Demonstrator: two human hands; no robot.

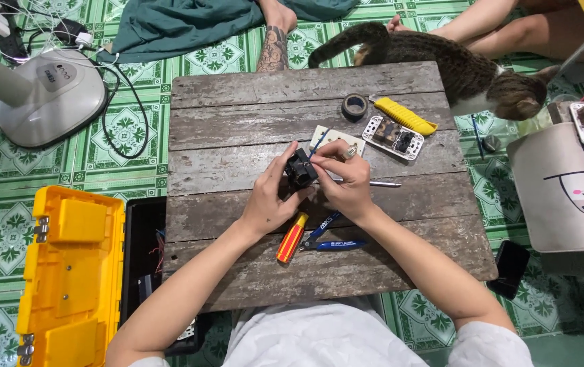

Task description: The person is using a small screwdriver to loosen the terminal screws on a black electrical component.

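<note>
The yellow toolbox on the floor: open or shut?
Open: the yellow toolbox has its lid swung aside, and the black tray inside shows.

A black phone (509, 268) lies on the floor at the near right, beside the table corner; it is a flat rectangle and its screen is dark. On the far left, the grey fan base (47, 98) carries a darker grey panel label (56, 75), roughly rectangular, with small dark spots on it. On the near middle of the table, the blue pliers (333, 243) bear a thin strip of white print along one handle. At the right, a cream bag (564, 197) shows a printed cartoon face in black lines with pink cheeks.
</note>
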